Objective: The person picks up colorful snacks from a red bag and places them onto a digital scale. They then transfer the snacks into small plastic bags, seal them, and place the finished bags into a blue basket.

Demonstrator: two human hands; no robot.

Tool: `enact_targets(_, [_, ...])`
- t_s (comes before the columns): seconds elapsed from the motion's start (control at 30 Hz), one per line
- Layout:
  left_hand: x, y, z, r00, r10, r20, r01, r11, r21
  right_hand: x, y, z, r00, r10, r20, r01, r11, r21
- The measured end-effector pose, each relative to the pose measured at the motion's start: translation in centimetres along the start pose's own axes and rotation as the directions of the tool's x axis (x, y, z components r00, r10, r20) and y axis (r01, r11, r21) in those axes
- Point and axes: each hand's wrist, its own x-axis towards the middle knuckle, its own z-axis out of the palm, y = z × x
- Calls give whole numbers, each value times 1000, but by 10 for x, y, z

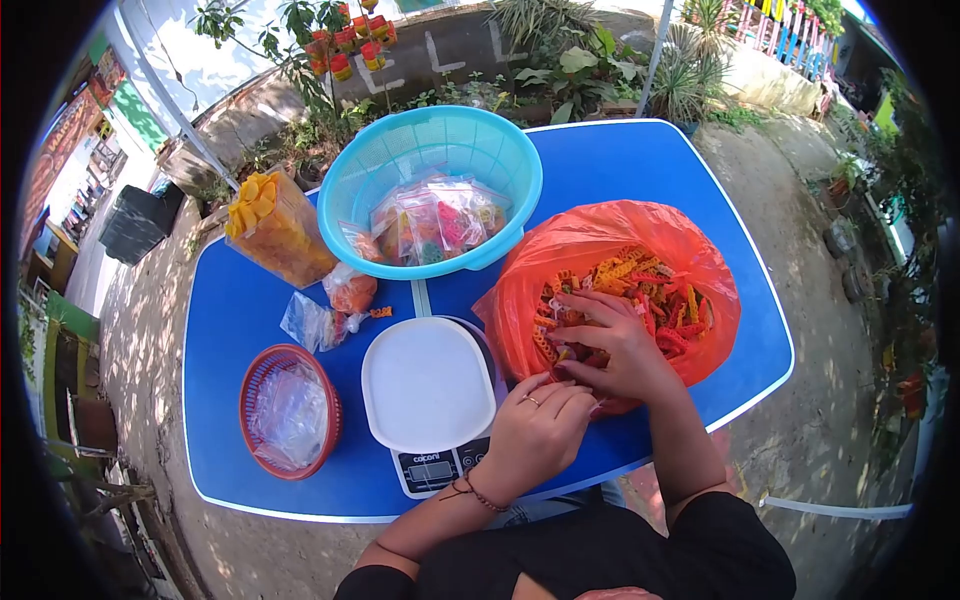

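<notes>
My right hand (pixel 612 338) reaches into an orange plastic bag (pixel 600 232) full of multicoloured spiral snacks (pixel 655 290), its fingers closed around a handful of them. My left hand (pixel 538 428), with a ring and a cord bracelet, pinches the bag's near edge just below the right hand. Left of the bag stands a digital kitchen scale (pixel 437 468) with a white tray (pixel 425 382) on top of it.
All of it rests on a blue folding table (pixel 230 320). At the back a turquoise basket (pixel 400 150) holds several small packed bags. A clear bag of orange snacks (pixel 275 228), two small filled bags (pixel 328 305) and a red basket (pixel 258 375) of empty plastic bags lie at the left.
</notes>
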Motion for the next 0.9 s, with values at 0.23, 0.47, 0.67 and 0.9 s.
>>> enact_targets(0.23, [0, 0, 1, 1000, 0, -19, -1, 1000, -5, 0, 1, 1, 999, -28, -36, 29, 999, 21])
enact_targets(0.47, [0, 1, 1, 1000, -11, -14, 10, 1000, -14, 1, 0, -1, 997, -11, -73, 13, 999, 37])
enact_targets(0.67, [0, 1, 2, 1000, -11, -19, 11, 1000, -6, 0, 3, -10, 990, 55, -131, -65, 995, -73])
enact_targets(0.9, [-1, 1, 3, 1000, -14, -15, 13, 1000, -10, -8, 21, -11, 944, 230, -236, -251, 966, -62])
